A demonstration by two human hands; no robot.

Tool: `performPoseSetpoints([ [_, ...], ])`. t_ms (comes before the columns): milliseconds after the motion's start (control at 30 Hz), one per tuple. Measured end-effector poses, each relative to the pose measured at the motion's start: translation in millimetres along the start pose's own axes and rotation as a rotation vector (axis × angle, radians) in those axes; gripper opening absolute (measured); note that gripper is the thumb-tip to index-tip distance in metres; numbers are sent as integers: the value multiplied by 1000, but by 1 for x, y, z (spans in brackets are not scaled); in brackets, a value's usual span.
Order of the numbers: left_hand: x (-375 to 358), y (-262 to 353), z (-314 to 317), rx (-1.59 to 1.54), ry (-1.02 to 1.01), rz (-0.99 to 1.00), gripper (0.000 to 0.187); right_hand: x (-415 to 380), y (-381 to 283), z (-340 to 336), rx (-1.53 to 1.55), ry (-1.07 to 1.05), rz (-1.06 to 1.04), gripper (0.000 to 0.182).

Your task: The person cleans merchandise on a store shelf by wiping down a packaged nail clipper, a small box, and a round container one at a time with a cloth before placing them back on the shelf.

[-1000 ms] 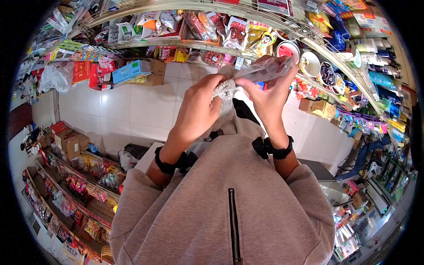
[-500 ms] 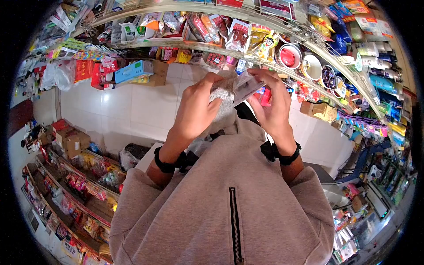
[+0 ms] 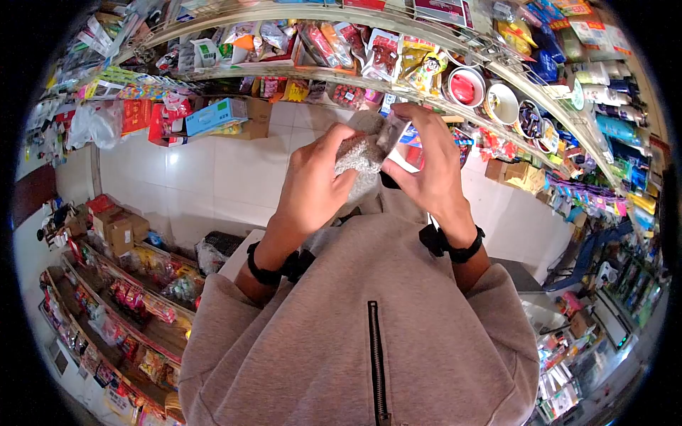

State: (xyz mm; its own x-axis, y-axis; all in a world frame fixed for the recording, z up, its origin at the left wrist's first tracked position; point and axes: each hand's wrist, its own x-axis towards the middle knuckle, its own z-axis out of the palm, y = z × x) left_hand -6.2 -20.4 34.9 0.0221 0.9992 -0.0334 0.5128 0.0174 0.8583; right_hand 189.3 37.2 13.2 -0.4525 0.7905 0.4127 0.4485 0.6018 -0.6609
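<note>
My left hand (image 3: 310, 176) is wrapped round a grey, fuzzy cloth (image 3: 359, 155), its fingers bent over the near side. To the right, my right hand (image 3: 430, 165) pinches a small clear plastic packet (image 3: 392, 133) between thumb and fingertips. The packet is tilted and seen nearly edge-on, against the right side of the cloth. Both hands are raised in front of my chest, above the pale tiled floor.
Ahead runs a curved shelf (image 3: 284, 70) of packaged snacks, with a white tub (image 3: 466, 88) on it. An open blue and red box (image 3: 216, 116) stands ahead left. Low shelves (image 3: 128, 316) lie at left; a blue chair (image 3: 588, 257) is at right.
My right hand has turned the packet from facing up to nearly edge-on and brought it closer to the cloth. The cloth has shifted slightly in my left hand.
</note>
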Motion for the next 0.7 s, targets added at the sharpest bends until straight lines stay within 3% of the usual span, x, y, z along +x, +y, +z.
performPoseSetpoints([
  [400,-5,3,-9,-121,17,-3,36,-5,9,-7,-59,-118,-30,69],
  [500,-3,8,-13,-88,-29,29,33,-9,12,-7,-11,-149,54,65],
  [600,-5,9,-12,-127,-43,34,32,-11,18,-5,66,-223,-22,60],
  [700,-1,7,-17,-136,-7,66,32,-19,20,0,150,-292,85,54],
])
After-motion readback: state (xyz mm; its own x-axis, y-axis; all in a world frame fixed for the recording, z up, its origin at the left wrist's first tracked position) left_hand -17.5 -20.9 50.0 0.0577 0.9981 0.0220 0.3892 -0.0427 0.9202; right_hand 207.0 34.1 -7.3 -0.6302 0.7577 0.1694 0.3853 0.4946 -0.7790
